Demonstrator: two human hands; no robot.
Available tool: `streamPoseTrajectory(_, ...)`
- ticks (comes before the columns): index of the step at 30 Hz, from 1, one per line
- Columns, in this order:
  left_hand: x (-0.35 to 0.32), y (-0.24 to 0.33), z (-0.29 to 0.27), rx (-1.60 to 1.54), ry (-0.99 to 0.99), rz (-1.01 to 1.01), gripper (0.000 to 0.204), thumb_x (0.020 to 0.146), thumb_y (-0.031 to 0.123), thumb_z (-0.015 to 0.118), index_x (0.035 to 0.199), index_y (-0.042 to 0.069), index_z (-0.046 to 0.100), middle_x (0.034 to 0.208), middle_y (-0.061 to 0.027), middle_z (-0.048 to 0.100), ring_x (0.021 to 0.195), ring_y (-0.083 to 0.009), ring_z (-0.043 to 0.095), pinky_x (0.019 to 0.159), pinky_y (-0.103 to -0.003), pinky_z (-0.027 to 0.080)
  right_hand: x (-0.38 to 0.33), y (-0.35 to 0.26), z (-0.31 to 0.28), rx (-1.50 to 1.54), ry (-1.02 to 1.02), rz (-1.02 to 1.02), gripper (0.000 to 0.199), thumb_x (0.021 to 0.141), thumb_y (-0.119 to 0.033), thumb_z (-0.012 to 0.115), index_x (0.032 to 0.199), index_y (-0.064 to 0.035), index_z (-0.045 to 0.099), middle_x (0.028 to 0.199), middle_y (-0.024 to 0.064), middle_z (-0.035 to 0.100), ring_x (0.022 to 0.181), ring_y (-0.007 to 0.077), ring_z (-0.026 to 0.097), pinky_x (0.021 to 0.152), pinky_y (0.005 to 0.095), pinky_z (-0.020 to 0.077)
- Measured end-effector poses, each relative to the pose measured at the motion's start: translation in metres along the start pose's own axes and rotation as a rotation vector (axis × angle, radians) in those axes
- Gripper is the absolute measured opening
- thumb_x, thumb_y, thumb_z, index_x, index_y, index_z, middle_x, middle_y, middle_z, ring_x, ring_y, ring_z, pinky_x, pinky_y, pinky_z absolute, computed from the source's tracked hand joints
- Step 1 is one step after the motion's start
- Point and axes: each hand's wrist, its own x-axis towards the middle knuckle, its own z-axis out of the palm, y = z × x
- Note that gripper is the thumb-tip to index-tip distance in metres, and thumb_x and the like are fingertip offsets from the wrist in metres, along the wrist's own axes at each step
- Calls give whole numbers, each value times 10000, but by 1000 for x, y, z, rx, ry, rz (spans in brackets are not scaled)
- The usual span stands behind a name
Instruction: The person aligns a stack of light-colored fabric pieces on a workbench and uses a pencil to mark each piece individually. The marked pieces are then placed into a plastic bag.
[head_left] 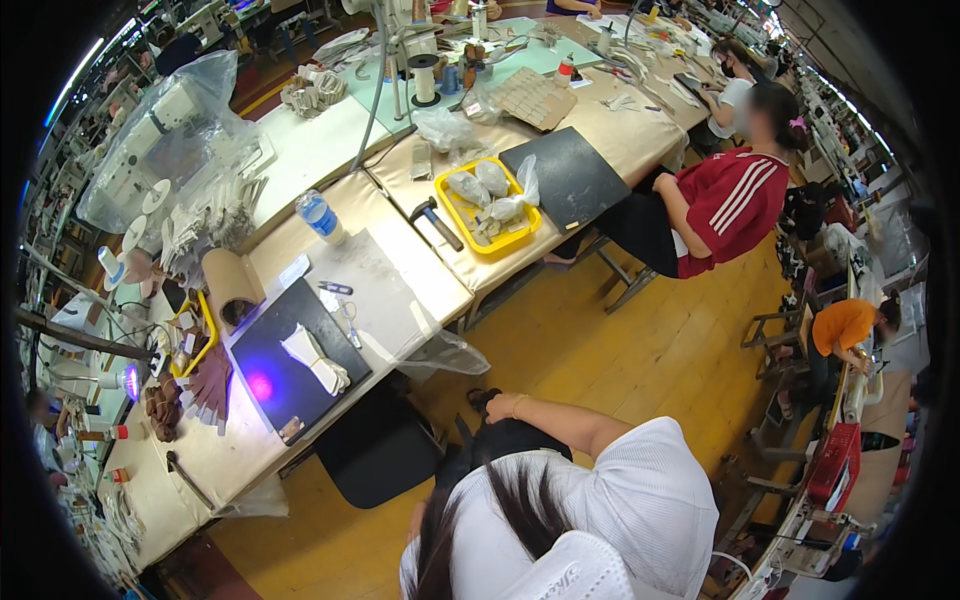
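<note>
Right hand [503,406] at dark trousers [518,440], can't tell openness or grip; left hand hidden. White bundle [316,362] on black mat [262,345].

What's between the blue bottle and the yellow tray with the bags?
A hammer lies on the table there, close beside the tray. The head view shows it.

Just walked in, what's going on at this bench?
The person's right hand is by the dark trousers, away from the bench, with no tool visible in it; the left hand doesn't show. A bundle of pale flat pieces lies on the black mat, unhandled, with small snips beyond it. Further along sit a hammer and a yellow tray holding plastic bags. A co-worker in a red shirt sits past the tray.
</note>
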Motion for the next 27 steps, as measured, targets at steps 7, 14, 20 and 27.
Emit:
streamPoseTrajectory(7,-6,-35,-25,73,21,37,356,914,301,564,871,-26,697,731,-210,676,690,-306,673,651,-445,508,19,-17,21,-58,42,-100,549,863,-532,624,1079,-48,770,1138,228,717,1082,419,682,989,492,525)
streamPoseTrajectory(14,-27,-23,-36,7,68,-56,316,885,266,572,880,-23,699,837,-256,691,797,-381,680,735,-451,511,23,-38,4,-41,21,-104,510,924,-502,618,977,-15,757,992,227,732,965,400,702,886,468,540)
streamPoseTrajectory(20,-24,-10,-50,48,9,-250,340,891,275,556,955,-8,734,1035,-284,705,1000,-436,682,889,-474,528,66,-63,-44,-32,-157,-168,452,920,-461,630,1018,-35,741,1032,209,733,1007,410,688,915,482,525)
streamPoseTrajectory(27,-31,15,-75,116,-243,-277,386,885,269,541,1042,-20,743,1103,-299,694,1075,-444,666,944,-471,524,107,-90,-91,-121,-342,-243,441,926,-406,628,1112,-15,712,1121,241,714,1097,420,667,965,504,519)
